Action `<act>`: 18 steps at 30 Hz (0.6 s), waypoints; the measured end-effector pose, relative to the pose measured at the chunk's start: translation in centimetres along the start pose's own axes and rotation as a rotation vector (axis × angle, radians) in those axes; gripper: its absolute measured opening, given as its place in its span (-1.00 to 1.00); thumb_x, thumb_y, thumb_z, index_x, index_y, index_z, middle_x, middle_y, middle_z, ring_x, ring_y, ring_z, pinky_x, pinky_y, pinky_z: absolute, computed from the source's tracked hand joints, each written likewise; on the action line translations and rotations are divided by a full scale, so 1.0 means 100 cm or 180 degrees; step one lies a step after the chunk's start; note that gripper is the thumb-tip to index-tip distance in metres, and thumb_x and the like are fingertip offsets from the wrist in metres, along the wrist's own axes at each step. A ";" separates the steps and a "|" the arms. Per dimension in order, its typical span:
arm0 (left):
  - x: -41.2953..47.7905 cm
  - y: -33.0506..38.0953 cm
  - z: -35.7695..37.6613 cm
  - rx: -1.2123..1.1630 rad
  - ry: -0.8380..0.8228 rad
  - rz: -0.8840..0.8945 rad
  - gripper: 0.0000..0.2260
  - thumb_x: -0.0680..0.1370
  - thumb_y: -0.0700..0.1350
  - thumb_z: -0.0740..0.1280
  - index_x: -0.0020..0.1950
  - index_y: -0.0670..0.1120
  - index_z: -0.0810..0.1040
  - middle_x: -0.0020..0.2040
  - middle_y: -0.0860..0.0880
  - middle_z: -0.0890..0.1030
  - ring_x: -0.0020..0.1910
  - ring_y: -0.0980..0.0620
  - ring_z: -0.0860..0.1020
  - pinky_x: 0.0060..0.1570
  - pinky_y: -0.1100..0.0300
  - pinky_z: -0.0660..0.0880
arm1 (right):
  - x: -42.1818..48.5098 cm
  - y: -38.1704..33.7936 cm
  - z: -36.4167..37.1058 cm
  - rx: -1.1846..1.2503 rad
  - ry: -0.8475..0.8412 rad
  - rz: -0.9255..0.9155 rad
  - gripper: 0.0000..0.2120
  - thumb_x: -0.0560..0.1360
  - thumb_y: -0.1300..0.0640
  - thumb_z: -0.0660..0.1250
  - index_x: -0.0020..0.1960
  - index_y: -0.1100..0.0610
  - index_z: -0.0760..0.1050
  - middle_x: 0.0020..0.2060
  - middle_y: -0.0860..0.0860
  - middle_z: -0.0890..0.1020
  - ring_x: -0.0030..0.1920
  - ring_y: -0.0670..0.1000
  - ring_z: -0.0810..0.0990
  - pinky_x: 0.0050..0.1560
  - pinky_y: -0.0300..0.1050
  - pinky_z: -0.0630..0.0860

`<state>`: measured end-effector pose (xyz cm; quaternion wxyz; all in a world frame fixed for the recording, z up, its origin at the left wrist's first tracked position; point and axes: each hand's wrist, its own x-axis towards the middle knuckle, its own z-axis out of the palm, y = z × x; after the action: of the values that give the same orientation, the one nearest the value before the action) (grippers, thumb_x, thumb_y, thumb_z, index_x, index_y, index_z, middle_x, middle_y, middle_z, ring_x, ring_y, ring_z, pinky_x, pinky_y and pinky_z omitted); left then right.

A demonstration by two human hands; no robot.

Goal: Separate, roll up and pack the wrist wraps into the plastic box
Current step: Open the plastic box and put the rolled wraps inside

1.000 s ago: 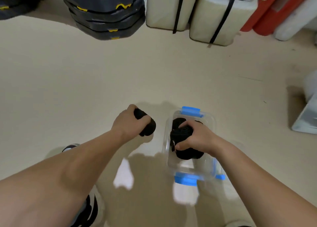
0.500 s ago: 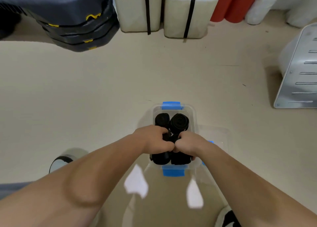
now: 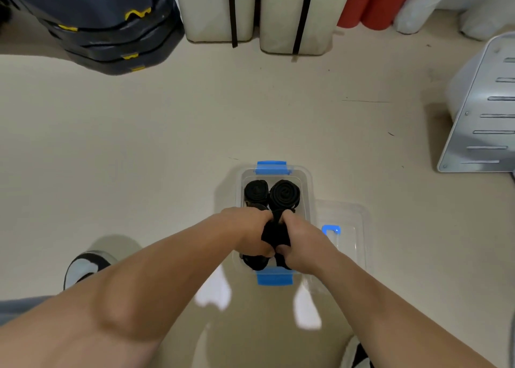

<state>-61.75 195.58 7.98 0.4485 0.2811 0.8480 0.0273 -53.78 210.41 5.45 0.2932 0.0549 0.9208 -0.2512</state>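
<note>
1 wrap (image 3: pixel 274 235) clasped between left hand (image 3: pixel 249 232), right hand (image 3: pixel 302 242)

Left forearm (image 3: pixel 156 298) and right forearm (image 3: pixel 370 298) were bare. Black-and-white shoe (image 3: pixel 83 267) and grey cloth (image 3: pixel 16 306) at 8 o'clock; second shoe (image 3: pixel 362 356) at 5 o'clock.

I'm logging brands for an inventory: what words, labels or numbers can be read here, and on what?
None can be read.
Yellow marks on the dark stacked pads: squiggles, too blurred to read.
No lettering visible on the plastic box, its lid or the rolled wrist wraps.
</note>
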 end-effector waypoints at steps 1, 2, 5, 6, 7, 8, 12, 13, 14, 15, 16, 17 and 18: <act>-0.002 -0.001 0.003 0.0095 0.0108 -0.0006 -0.53 0.52 0.22 0.46 0.33 0.08 0.44 0.15 0.02 0.60 0.10 -0.05 0.61 -0.01 0.06 0.52 | -0.002 0.001 0.004 -0.0104 0.0145 -0.0087 -0.63 0.53 0.16 0.44 0.14 0.02 0.26 0.06 0.01 0.47 -0.06 0.10 0.52 -0.15 0.00 0.46; -0.003 -0.002 0.007 0.0190 0.0218 -0.0013 -0.51 0.52 0.24 0.45 0.35 0.08 0.43 0.16 0.03 0.59 0.10 -0.05 0.61 -0.04 0.06 0.51 | -0.004 0.001 0.010 -0.0296 0.0274 -0.0142 -0.63 0.52 0.16 0.44 0.15 0.04 0.27 0.07 0.01 0.46 -0.08 0.09 0.49 -0.18 0.00 0.43; -0.006 -0.002 0.026 0.0448 0.0596 0.0017 -0.48 0.54 0.24 0.43 0.39 0.07 0.38 0.18 0.00 0.53 0.08 -0.07 0.61 -0.14 0.08 0.45 | -0.009 0.005 0.031 -0.0745 0.0672 -0.0307 -0.49 0.35 0.19 0.59 0.11 0.06 0.33 -0.09 0.02 0.51 -0.23 0.05 0.43 -0.36 -0.07 0.26; -0.006 -0.002 0.034 0.0508 0.0720 0.0028 -0.48 0.55 0.22 0.42 0.40 0.05 0.37 0.19 -0.01 0.51 0.06 -0.09 0.61 -0.17 0.08 0.43 | -0.008 0.006 0.037 -0.0850 0.0697 -0.0360 -0.44 0.23 0.22 0.66 0.04 0.07 0.38 -0.19 0.01 0.51 -0.32 0.04 0.44 -0.42 -0.10 0.21; -0.006 -0.002 0.042 0.0569 0.0831 0.0022 -0.48 0.56 0.20 0.42 0.41 0.04 0.35 0.20 -0.01 0.50 0.04 -0.10 0.62 -0.20 0.08 0.41 | -0.007 0.007 0.040 -0.0949 0.0753 -0.0357 -0.43 0.13 0.22 0.71 -0.02 0.08 0.44 -0.27 0.00 0.51 -0.38 0.04 0.46 -0.46 -0.12 0.18; -0.006 -0.002 0.050 0.0645 0.0919 -0.0002 -0.49 0.58 0.17 0.42 0.42 0.03 0.33 0.21 -0.02 0.49 0.00 -0.10 0.62 -0.23 0.08 0.38 | -0.005 0.004 0.038 -0.1112 0.0806 -0.0336 -0.44 0.07 0.18 0.74 -0.07 0.09 0.49 -0.33 0.00 0.51 -0.41 0.04 0.48 -0.46 -0.13 0.18; 0.001 -0.002 0.070 0.0809 0.1060 -0.0078 -0.49 0.60 0.06 0.40 0.48 0.00 0.30 0.28 -0.05 0.44 -0.09 -0.14 0.62 -0.27 0.07 0.36 | -0.007 -0.020 0.000 -0.1405 0.0235 -0.0164 -0.72 0.52 -0.05 0.46 0.10 0.07 0.47 -0.11 0.01 0.59 -0.08 0.09 0.58 -0.16 -0.09 0.34; 0.002 -0.002 0.070 0.0810 0.1063 -0.0077 -0.49 0.60 0.04 0.39 0.48 -0.01 0.30 0.29 -0.07 0.43 -0.09 -0.15 0.62 -0.27 0.06 0.36 | -0.005 -0.023 -0.010 -0.1396 -0.0064 -0.0018 -0.80 0.56 -0.01 0.39 0.10 0.04 0.46 -0.10 0.00 0.56 -0.08 0.09 0.55 -0.16 -0.09 0.36; 0.003 -0.002 0.069 0.0777 0.1059 -0.0034 -0.51 0.60 0.05 0.38 0.47 -0.01 0.31 0.29 -0.08 0.42 -0.10 -0.15 0.61 -0.27 0.05 0.37 | -0.002 -0.025 -0.017 -0.1373 -0.0285 0.0083 -0.85 0.56 0.04 0.37 0.08 0.02 0.46 -0.11 -0.01 0.54 -0.10 0.08 0.53 -0.18 -0.09 0.38; 0.003 -0.003 0.067 0.0704 0.1053 0.0045 -0.52 0.60 0.07 0.37 0.46 -0.01 0.32 0.28 -0.08 0.41 -0.14 -0.15 0.58 -0.27 0.04 0.38 | -0.001 -0.027 -0.022 -0.1387 -0.0382 0.0145 -0.88 0.55 0.08 0.37 0.06 0.01 0.48 -0.13 -0.02 0.54 -0.11 0.08 0.53 -0.20 -0.09 0.39; 0.002 -0.005 0.066 0.0595 0.1043 0.0117 -0.53 0.60 0.08 0.35 0.45 0.00 0.32 0.26 -0.08 0.42 -0.16 -0.14 0.55 -0.26 0.04 0.39 | 0.001 -0.027 -0.022 -0.1410 -0.0392 0.0198 -0.89 0.54 0.11 0.38 0.04 0.01 0.49 -0.17 -0.02 0.52 -0.12 0.08 0.53 -0.20 -0.09 0.39; 0.000 -0.007 0.064 0.0464 0.1035 0.0164 -0.54 0.59 0.08 0.34 0.44 0.00 0.33 0.24 -0.07 0.44 -0.16 -0.14 0.54 -0.25 0.04 0.41 | 0.002 -0.026 -0.021 -0.1429 -0.0334 0.0230 -0.90 0.54 0.13 0.39 0.02 0.01 0.50 -0.20 -0.03 0.48 -0.12 0.09 0.52 -0.19 -0.09 0.39; -0.002 -0.009 0.063 0.0335 0.1014 0.0181 -0.55 0.58 0.06 0.34 0.41 -0.02 0.35 0.22 -0.06 0.46 -0.12 -0.15 0.55 -0.24 0.04 0.42 | 0.003 -0.027 -0.018 -0.1441 -0.0249 0.0233 -0.91 0.54 0.15 0.40 0.01 0.01 0.52 -0.21 -0.03 0.45 -0.08 0.09 0.52 -0.17 -0.09 0.39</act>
<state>-57.18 193.46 4.08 0.2921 0.3203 0.9003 0.0399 -55.57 208.94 7.69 0.3424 0.0113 0.9390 -0.0294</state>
